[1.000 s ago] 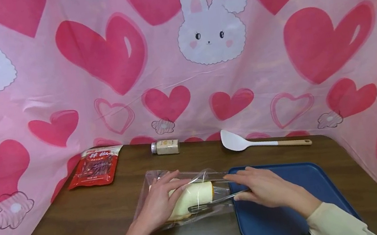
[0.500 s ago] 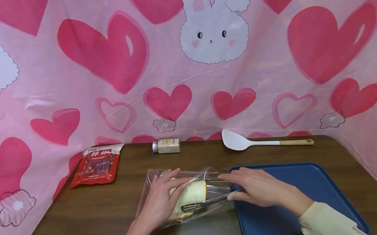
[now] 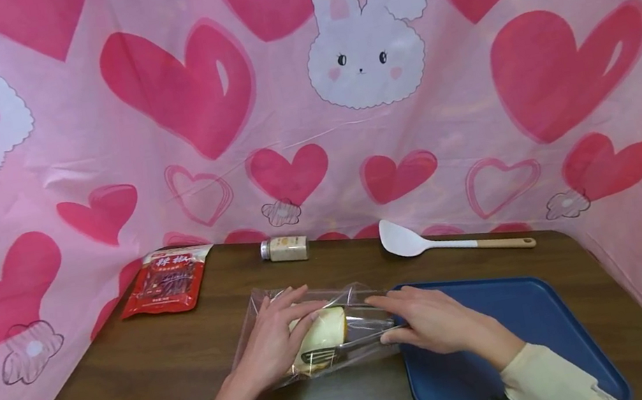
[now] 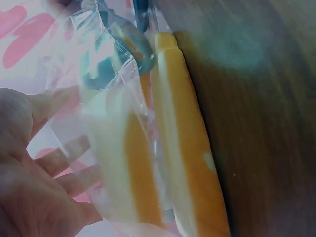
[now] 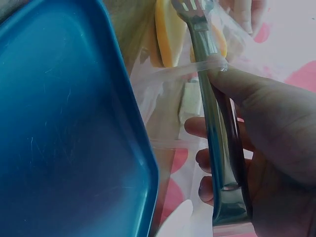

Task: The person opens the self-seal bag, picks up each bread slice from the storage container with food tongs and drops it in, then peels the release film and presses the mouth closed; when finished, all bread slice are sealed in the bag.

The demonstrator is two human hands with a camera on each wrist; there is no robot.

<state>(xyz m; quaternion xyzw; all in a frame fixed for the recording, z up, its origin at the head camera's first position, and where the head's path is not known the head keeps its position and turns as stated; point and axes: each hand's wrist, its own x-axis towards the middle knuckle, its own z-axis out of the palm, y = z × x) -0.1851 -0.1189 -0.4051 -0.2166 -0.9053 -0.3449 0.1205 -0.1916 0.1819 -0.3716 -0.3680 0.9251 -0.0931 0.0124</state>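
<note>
Slices of pale bread with a golden crust lie inside a clear plastic bag on the table. My left hand rests over the bag's left part, fingers fairly straight and spread against the plastic. My right hand grips metal tongs, thumb on one arm and fingers along the other. The tongs reach into the bag's mouth, and their slotted tip overlaps the near side of the bread. Part of the bread is hidden under my left hand.
A blue tray lies right of the bag, partly under my right forearm. Along the back are a red packet of dried chili, a small spice jar lying on its side, and a white spatula with a wooden handle end.
My right hand has moved left, carrying the tongs deeper into the bag. The bread's right edge has shifted left too. My left hand stays nearly in place.
</note>
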